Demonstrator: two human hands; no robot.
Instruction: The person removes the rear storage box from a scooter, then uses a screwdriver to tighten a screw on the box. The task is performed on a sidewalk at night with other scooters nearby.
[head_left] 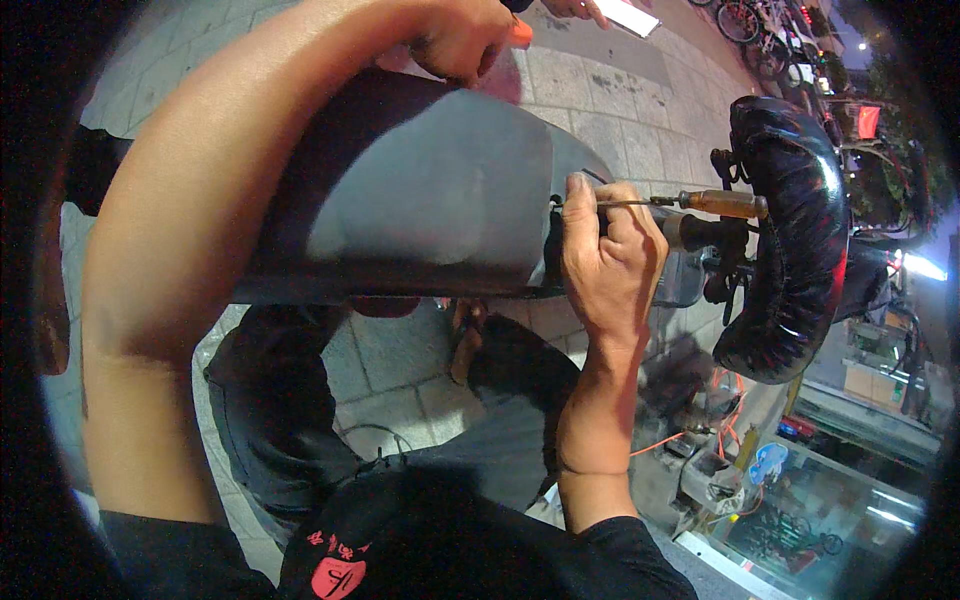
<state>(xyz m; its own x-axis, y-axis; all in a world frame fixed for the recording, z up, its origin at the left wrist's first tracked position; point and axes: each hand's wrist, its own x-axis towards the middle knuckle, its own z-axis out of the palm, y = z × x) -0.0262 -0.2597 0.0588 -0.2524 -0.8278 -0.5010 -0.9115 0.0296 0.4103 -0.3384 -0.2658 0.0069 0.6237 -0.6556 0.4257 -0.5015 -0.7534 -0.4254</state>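
Note:
A dark grey seat (440, 180), rounded at its far edge, lies across the middle in front of me. My left hand (465, 40) is closed at the seat's far edge; what it grips, if anything, is hidden. A small orange thing (521, 32) shows right beside it. At the seat's right end my right hand (612, 250) is closed, thumb and curled fingers around the thin metal shaft of a screwdriver (725, 204). Its amber handle points right. The shaft's tip reaches the seat beside my thumb and is hard to make out.
A shiny black padded backrest (790, 240) stands to the right. Another person's hand (575, 8) is at the top edge near a bright white flat thing (630, 17). Bicycles (740, 22) stand far right. A glass display case (810, 520) and orange cord (738, 405) lie lower right.

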